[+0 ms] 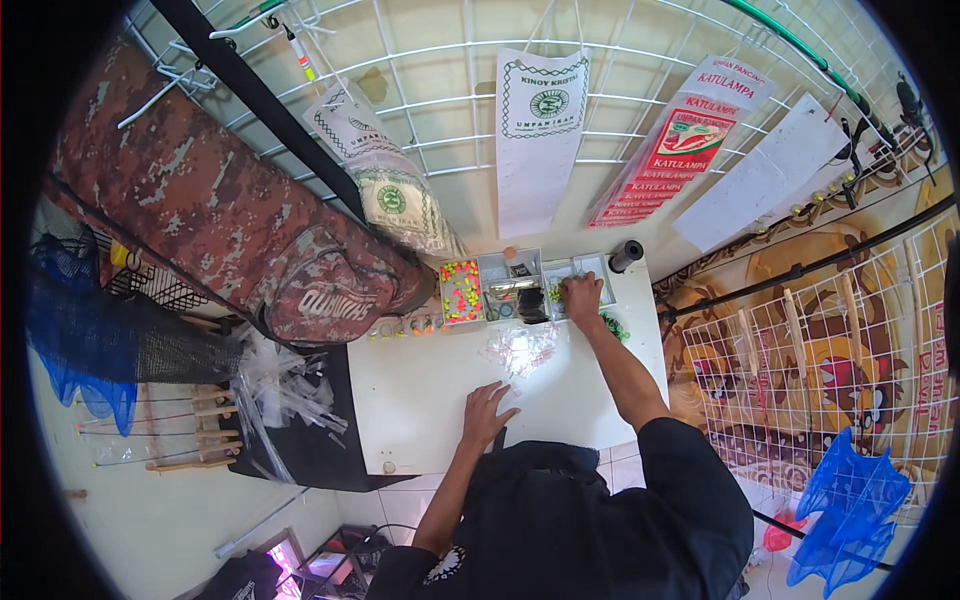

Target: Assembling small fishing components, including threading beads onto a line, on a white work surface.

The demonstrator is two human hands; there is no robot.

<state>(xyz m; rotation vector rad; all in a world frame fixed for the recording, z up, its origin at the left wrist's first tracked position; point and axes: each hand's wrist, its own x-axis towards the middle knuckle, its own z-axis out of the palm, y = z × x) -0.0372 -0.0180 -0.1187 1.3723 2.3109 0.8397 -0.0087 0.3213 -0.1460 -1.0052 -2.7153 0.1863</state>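
My left hand (487, 412) lies flat with fingers spread on the white table (420, 400), near its front edge. My right hand (583, 297) reaches far across the table into a clear compartment box (500, 285), its fingers curled down in a right-hand compartment; what they hold cannot be told. The box's left compartment is full of small pink, yellow and green beads (461, 291). A heap of small clear plastic bags (520, 347) lies on the table between my hands.
A camouflage rod bag (260, 240) leans at the left. A wire grid with hanging packets (540, 130) rises behind the table. A black cylinder (626, 256) stands at the back right corner. Blue nets (850, 500) hang at both sides. Clear bags (280, 385) pile at the left.
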